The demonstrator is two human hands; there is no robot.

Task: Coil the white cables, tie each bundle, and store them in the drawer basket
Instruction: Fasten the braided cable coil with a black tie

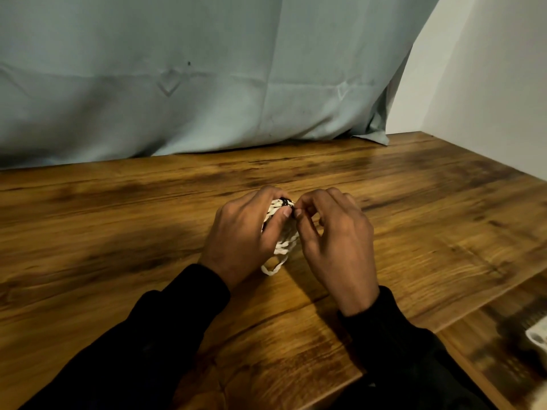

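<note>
A coiled bundle of white cable (281,247) sits between my two hands just above the wooden table (118,232). My left hand (242,232) grips the bundle, with its thumb laid across the coils. A thin black tie (285,201) crosses the top of the bundle. My right hand (334,238) pinches that tie at the top right of the coils between thumb and forefinger. One loop of cable hangs out below my left palm. Most of the bundle is hidden by my fingers.
A pale blue cloth (207,84) hangs along the back of the table, and a white wall (488,69) stands at the right. At the lower right, below the table edge, lies an open drawer (503,344) with a white basket corner (537,335) showing, blurred.
</note>
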